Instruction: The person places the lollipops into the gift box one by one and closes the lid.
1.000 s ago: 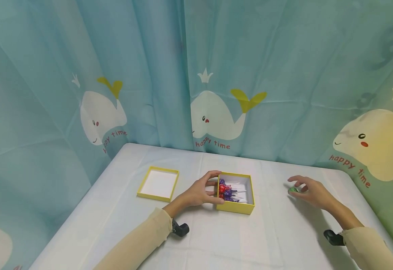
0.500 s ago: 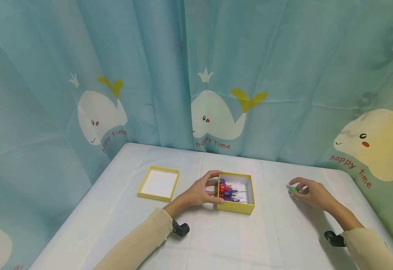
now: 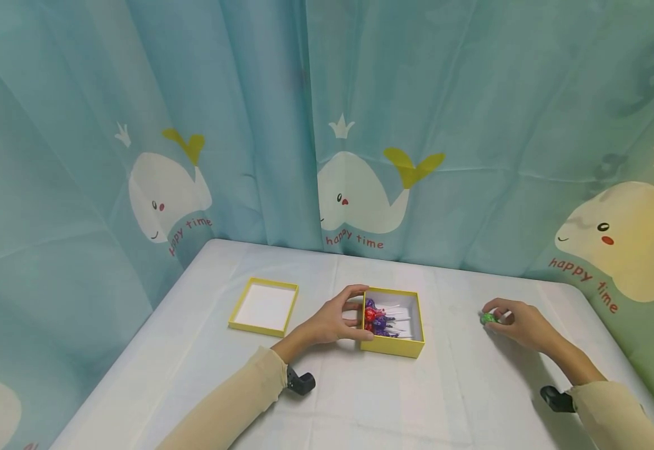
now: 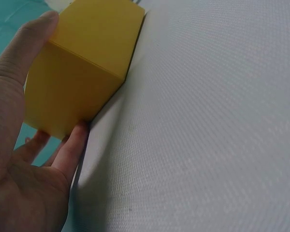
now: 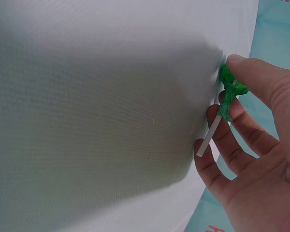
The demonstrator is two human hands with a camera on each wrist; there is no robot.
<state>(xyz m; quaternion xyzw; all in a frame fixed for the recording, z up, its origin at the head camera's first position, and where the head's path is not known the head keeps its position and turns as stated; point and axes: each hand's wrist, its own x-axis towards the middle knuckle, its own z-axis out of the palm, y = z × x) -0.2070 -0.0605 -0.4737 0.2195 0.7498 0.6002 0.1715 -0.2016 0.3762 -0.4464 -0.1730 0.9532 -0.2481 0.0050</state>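
Note:
My left hand (image 3: 331, 320) holds the left end of a yellow box (image 3: 392, 345), its thumb at the near corner and its forefinger at the far one. Inside the box lie several lollipops (image 3: 379, 321) in purple and red wrappers, their white sticks toward the right. In the left wrist view, thumb and fingers span the box's yellow outer walls (image 4: 79, 84). My right hand (image 3: 526, 324) pinches a green-wrapped lollipop (image 5: 226, 99) low over the table at the right. Its thumb lies at the candy head, and the white stick points back past the curled fingers.
The shallow box lid (image 3: 262, 306), white inside with a yellow rim, lies left of the box. A white cloth covers the table (image 3: 360, 400). Blue-green curtains (image 3: 259, 125) printed with whales stand right behind the table.
My right fingers have closed in on the green lollipop, which has shifted very slightly. The left hand, box and lid stay where they were.

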